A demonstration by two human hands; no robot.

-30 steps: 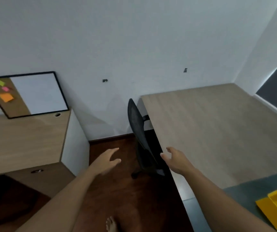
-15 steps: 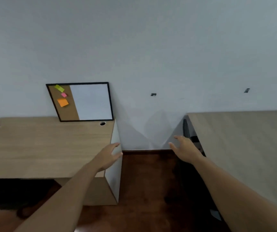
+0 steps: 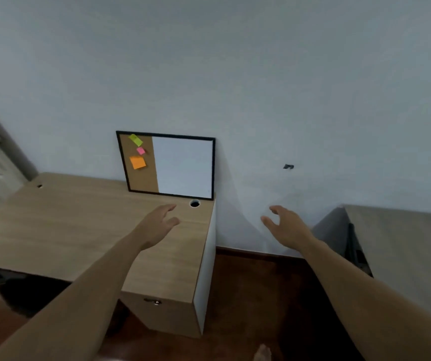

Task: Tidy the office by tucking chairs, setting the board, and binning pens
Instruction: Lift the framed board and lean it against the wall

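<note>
Wooden desk [image 3: 79, 225] bears board [image 3: 169, 165]; cable hole [image 3: 195, 203] just before it.

Chair [image 3: 356, 250] mostly hidden behind rt desk [image 3: 404, 246].

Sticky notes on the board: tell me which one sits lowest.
The orange note, the largest, sits below the pink note and the green note.

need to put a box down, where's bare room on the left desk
Most of the desk top is bare: the wide stretch from the left hand out to the door-side edge, and the front part above the drawer lock. Only the back right corner is taken, where the board leans on the wall behind the cable hole.
</note>
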